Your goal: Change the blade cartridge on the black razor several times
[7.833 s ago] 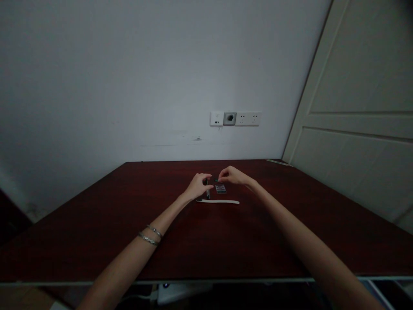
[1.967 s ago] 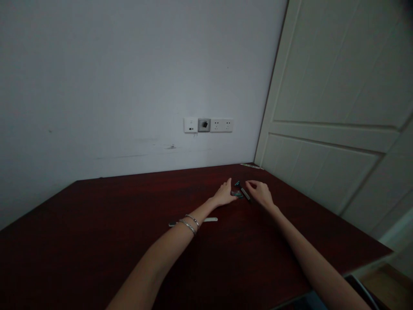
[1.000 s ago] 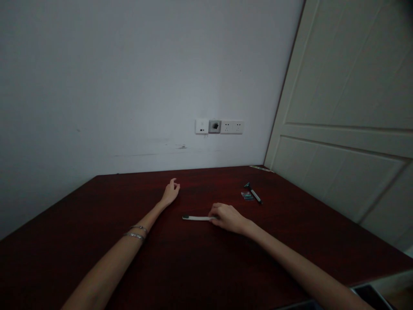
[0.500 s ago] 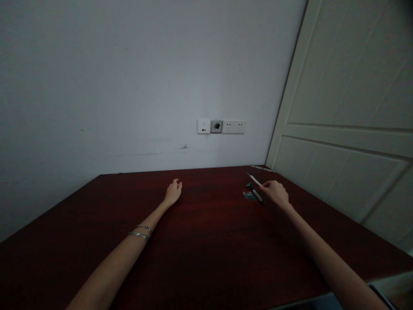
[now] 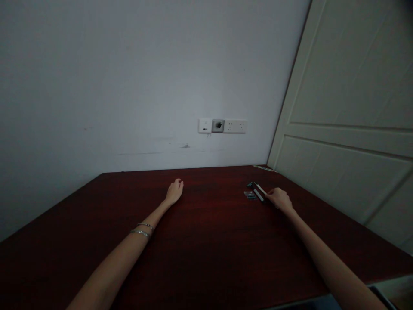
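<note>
Lowered since half a second ago: slim white plastic-looking strip, just beside grey-and-black razor.
Right hand pinches near end, fingers closed; left hand loosely curled, grip can't be told. Best: light pinch, strip parallel.

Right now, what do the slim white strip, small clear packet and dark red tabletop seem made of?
Slim white strip: probably plastic, matte; even pale colour, no glint.
Small clear packet: likely plastic, slightly glossy; bluish-green shapes show through.
Dark red tabletop: wood or wood-look laminate, satin; faint streaks, soft sheen leave it open.
</note>
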`<state>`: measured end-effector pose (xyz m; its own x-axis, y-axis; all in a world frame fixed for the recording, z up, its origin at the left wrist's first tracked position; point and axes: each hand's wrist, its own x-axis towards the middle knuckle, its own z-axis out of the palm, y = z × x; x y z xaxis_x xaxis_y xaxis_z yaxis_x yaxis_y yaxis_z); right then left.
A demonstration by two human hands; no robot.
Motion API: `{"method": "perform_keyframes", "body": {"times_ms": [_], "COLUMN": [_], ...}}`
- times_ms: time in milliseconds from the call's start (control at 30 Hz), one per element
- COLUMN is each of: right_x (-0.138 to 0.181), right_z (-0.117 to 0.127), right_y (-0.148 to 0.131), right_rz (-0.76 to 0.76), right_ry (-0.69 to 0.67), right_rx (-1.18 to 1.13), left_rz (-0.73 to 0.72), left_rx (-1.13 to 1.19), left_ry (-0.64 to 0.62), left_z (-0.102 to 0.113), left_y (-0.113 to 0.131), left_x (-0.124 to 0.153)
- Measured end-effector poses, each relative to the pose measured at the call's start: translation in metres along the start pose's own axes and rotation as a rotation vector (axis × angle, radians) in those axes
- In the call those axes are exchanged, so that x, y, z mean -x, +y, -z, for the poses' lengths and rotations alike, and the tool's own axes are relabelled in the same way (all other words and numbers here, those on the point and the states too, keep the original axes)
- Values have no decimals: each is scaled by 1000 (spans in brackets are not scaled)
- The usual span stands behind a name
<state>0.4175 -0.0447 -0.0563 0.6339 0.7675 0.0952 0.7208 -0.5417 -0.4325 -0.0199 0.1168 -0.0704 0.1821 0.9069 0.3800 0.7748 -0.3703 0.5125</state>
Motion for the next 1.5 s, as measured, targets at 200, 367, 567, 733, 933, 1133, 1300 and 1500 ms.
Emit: {"method": "perform_keyframes", "body": {"times_ms": [200, 367, 567, 733, 933, 1133, 1300, 1500], "right_x": [4, 21, 56, 82, 81, 78, 80, 80], "right_z": [10, 13, -26, -65, -90, -94, -92, -93], "right_y": [-7, -61, -148, -190, -194, -189, -189, -188], "right_rz": [29, 177, 535, 759, 762, 783, 780, 773], "right_ry": [33, 88, -6, -23, -13, -25, -29, -1], "right_rx": [35, 88, 141, 196, 189, 154, 146, 153], "left_rz": [-7, -35, -109, -186, -215, -248, -239, -206], "left_rx": [-29, -55, -163, -247, -229, -253, -224, -249], "left_ry": [-2, -3, -4, -27, -43, -39, -65, -113], "left_z": [2, 4, 6, 7, 6, 4, 5, 5], "left_y": [4, 7, 14, 18, 18, 17, 17, 17], "left_x": [2, 5, 14, 21, 22, 23, 24, 24]}}
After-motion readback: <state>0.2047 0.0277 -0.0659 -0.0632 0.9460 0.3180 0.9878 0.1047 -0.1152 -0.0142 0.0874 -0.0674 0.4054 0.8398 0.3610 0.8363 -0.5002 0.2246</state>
